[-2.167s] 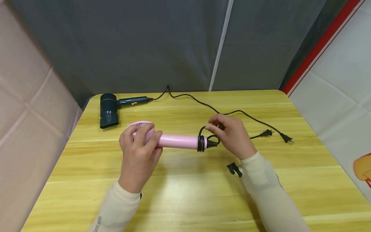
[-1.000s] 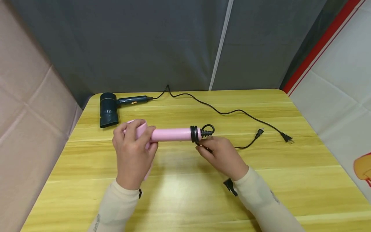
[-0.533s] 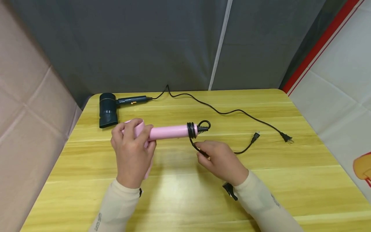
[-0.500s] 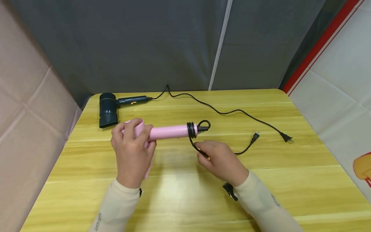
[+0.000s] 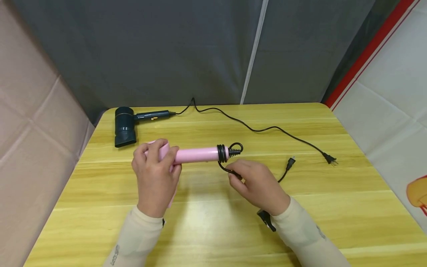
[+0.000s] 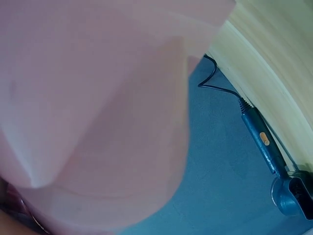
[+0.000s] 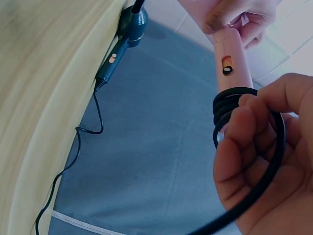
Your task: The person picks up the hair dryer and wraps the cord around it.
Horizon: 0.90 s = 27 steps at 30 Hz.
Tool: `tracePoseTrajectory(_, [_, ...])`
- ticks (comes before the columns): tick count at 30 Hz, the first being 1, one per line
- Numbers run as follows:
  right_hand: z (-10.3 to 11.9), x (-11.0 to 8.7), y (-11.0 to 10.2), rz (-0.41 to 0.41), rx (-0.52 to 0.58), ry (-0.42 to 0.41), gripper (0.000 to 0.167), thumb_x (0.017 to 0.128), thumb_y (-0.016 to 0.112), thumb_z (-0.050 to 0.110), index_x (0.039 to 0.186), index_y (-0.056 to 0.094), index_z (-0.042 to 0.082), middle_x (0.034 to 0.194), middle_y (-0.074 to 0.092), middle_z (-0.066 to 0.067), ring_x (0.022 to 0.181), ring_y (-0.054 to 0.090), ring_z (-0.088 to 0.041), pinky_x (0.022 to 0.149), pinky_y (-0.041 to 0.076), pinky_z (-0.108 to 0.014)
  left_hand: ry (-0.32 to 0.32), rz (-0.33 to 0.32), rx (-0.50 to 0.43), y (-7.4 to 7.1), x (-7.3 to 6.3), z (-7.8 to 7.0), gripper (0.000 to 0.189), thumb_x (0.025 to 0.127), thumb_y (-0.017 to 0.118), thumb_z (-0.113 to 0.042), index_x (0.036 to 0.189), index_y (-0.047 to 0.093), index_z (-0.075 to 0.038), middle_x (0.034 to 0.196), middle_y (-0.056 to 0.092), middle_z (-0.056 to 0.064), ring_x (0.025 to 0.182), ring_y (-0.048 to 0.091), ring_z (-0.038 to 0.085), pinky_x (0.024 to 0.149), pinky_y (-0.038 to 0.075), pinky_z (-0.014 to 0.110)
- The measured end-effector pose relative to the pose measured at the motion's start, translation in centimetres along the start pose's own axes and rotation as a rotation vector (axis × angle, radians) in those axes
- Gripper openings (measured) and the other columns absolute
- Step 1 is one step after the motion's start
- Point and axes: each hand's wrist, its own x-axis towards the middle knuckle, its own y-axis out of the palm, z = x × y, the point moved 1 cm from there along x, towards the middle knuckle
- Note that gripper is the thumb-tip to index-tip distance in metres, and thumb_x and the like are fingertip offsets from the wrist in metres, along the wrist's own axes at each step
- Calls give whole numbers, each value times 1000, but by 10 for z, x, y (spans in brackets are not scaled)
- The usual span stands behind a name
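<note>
My left hand (image 5: pixel 155 178) grips a pink hair dryer (image 5: pixel 197 155) at its head, holding it above the table with the handle pointing right. In the left wrist view the pink body (image 6: pixel 98 122) fills most of the frame, blurred. Several turns of black cord (image 5: pixel 221 153) are wound round the handle's end, and a small loop stands at the strain relief. My right hand (image 5: pixel 258 183) pinches the cord just below and right of those turns. From behind that hand the cord's free end runs to a plug (image 5: pixel 291 162). A slide switch (image 7: pixel 227 66) shows on the handle in the right wrist view.
A dark teal hair dryer (image 5: pixel 125 127) lies at the table's back left. Its black cord (image 5: pixel 233 119) stretches right along the back to a plug (image 5: pixel 329 158). The wooden table (image 5: pixel 207 237) ends at a grey curtain (image 5: pixel 160 52).
My right hand has carried the cord from above the handle's end round to below it. The pink dryer's plug has been drawn left and nearer. The teal dryer has stayed put.
</note>
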Motion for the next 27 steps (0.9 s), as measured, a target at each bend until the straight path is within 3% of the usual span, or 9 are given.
tracePoseTrajectory(9, [2,5,-7,-52,-4,-8,7,88,70,2,94,70,7,82,66,2,63,50,-7,55,44,-22,-7,-9,-29,2,-2,-3,35,68,88,1,101,78,-7,118,59,16,111,42,43,86,33,62])
tracePoseTrajectory(27, [3,9,-15,-115,-31,94,20,80,82,7,93,67,6,77,57,2,62,45,-7,53,41,-23,27,11,7,1,-4,-10,38,66,89,0,101,78,-7,120,59,16,113,43,43,89,34,61])
